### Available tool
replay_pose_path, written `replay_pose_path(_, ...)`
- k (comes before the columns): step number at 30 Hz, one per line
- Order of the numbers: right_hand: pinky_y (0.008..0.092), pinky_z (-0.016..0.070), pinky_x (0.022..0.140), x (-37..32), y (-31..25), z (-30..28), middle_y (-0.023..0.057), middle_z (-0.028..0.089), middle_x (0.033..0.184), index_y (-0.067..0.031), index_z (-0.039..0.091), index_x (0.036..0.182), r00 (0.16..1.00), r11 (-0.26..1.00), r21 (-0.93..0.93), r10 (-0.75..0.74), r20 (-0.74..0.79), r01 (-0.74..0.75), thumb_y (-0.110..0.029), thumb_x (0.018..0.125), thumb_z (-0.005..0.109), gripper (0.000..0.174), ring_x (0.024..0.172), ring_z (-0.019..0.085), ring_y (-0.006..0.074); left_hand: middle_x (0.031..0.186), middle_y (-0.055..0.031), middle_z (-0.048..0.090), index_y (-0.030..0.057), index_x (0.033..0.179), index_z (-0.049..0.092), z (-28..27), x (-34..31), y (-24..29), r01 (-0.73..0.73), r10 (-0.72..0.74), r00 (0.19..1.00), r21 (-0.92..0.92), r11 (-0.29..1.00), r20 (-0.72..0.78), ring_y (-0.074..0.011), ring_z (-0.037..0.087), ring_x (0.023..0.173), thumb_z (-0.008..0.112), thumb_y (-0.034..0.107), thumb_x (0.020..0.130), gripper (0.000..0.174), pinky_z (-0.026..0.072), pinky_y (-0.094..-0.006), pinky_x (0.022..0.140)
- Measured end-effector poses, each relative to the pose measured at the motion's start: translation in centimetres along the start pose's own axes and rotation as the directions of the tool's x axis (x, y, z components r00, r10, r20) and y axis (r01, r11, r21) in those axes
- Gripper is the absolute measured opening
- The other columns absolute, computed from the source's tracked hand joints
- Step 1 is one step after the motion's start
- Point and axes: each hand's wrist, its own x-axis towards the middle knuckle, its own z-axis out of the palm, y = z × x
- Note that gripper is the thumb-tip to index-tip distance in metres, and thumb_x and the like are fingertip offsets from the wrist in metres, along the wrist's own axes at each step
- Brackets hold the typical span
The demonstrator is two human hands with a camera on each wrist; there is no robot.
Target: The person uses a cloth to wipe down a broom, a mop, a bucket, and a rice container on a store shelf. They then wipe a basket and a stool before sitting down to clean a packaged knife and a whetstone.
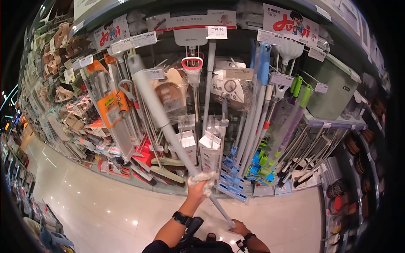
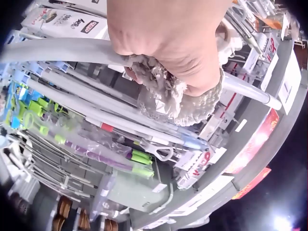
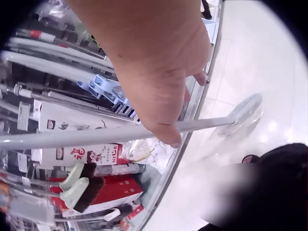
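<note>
A long grey pole (image 1: 180, 147) slants across the head view, its thick grip end raised toward the shelves. My left hand (image 1: 196, 194), with a black watch at its wrist, grips the pole around its middle. Bunched in that same hand is a fluffy whitish-grey cloth (image 2: 197, 108), pressed against the pole. At the pole's low end, a flat oval head (image 3: 246, 113) in clear plastic is by the floor. My right hand (image 3: 159, 91) hangs near the lower pole with loose fingers. Its thumb overlaps the pole in the right wrist view.
Blue-headed mops (image 1: 232, 185) and several brooms (image 1: 166, 173) hang or stand along the shelf in front. A green bin (image 1: 331, 86) sits up on the right, above racks of brushes. Glossy tiled floor (image 1: 105, 202) runs below the shelving.
</note>
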Motion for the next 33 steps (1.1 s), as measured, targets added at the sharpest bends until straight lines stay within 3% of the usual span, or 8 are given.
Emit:
replay_pose_path(3,0.0347,0.0508,0.079,1.2,1.9,2.0,0.0171,0.061,0.108,-0.0067,0.060,0.105,0.977,0.988,0.053,-0.136,-0.161,0.147,-0.037,0.068,0.072,0.049,0.086,0.063,0.0319,0.087,-0.0096,0.063,-0.0016,0.093,0.059,0.2,3.4,-2.2,-0.024,0.025,1.000,0.113,0.993,-0.014,-0.0169,0.063,0.076,0.058,-0.005,0.076,0.018,0.0510,-0.0278,0.064)
replay_pose_path(5,0.0346,0.0485,0.082,0.2,1.2,1.5,0.0149,0.064,0.095,-0.0068,0.062,0.099,0.979,0.916,0.364,0.199,-0.040,-0.171,-0.033,0.069,0.071,0.041,0.088,0.062,0.0310,0.082,-0.0076,0.064,-0.0028,0.088,0.062,0.9,5.0,-2.6,-0.133,0.128,0.991,0.219,0.967,0.036,-0.0150,0.062,0.074,0.064,-0.004,0.073,0.015,0.0501,-0.0267,0.064)
replay_pose_path(8,0.0335,0.0500,0.078,-2.6,4.0,1.8,0.0140,0.065,0.091,-0.0055,0.062,0.097,0.968,0.945,0.207,0.249,0.036,-0.251,-0.032,0.070,0.071,0.040,0.085,0.063,0.0280,0.082,-0.0068,0.064,-0.0021,0.089,0.063,-0.7,8.4,-3.7,-0.191,0.168,0.982,0.456,0.869,0.092,-0.0131,0.061,0.073,0.067,-0.001,0.071,0.018,0.0488,-0.0256,0.065)
replay_pose_path(12,0.0320,0.0513,0.076,-6.2,8.6,2.4,0.0065,0.067,0.090,-0.0082,0.065,0.093,0.989,0.997,0.024,0.072,0.131,-0.076,-0.032,0.073,0.069,0.031,0.080,0.065,0.0219,0.075,-0.0030,0.064,-0.0021,0.086,0.066,-2.0,12.9,-3.4,-0.234,0.162,0.971,0.541,0.808,0.178,-0.0086,0.058,0.069,0.074,0.008,0.067,0.022,0.0464,-0.0247,0.063)
replay_pose_path(17,0.0379,0.0491,0.080,-7.1,4.2,-0.3,0.0148,0.065,0.095,-0.0070,0.064,0.093,0.958,0.945,0.169,0.263,0.117,-0.281,-0.025,0.077,0.066,0.024,0.088,0.061,0.0288,0.072,-0.0044,0.064,-0.0017,0.083,0.065,-2.9,18.0,-1.5,-0.216,0.093,0.970,0.624,0.751,0.225,-0.0080,0.057,0.067,0.077,0.012,0.065,0.025,0.0463,-0.0251,0.062)
replay_pose_path(20,0.0353,0.0503,0.068,-6.2,4.0,0.1,0.0140,0.065,0.086,-0.0043,0.062,0.080,0.970,0.957,0.168,0.243,-0.031,-0.234,-0.021,0.079,0.063,0.017,0.075,0.061,0.0243,0.070,-0.0043,0.064,-0.0013,0.081,0.065,-2.9,19.8,0.0,-0.239,0.087,0.957,0.584,0.776,0.276,-0.0080,0.057,0.067,0.076,0.012,0.065,0.023,0.0463,-0.0253,0.062)
replay_pose_path(24,0.0307,0.0528,0.072,-5.1,3.8,0.7,0.0090,0.066,0.092,-0.0060,0.066,0.091,0.864,0.841,0.207,0.470,0.182,-0.501,-0.024,0.080,0.060,0.022,0.077,0.066,0.0200,0.069,-0.0052,0.063,-0.0018,0.081,0.064,-3.2,22.0,-0.1,-0.259,0.107,0.956,0.610,0.749,0.275,-0.0083,0.057,0.066,0.075,0.010,0.064,0.024,0.0461,-0.0258,0.061)
replay_pose_path(33,0.0291,0.0527,0.063,-3.7,5.3,3.1,0.0107,0.064,0.090,0.0008,0.062,0.091,0.939,0.819,0.467,0.330,0.094,-0.334,-0.013,0.083,0.055,0.018,0.075,0.065,0.0190,0.076,-0.0050,0.065,-0.0034,0.086,0.065,-2.0,25.4,-0.5,-0.195,0.035,0.944,0.469,0.862,0.330,-0.0108,0.060,0.071,0.071,0.003,0.065,0.024,0.0468,-0.0258,0.064)
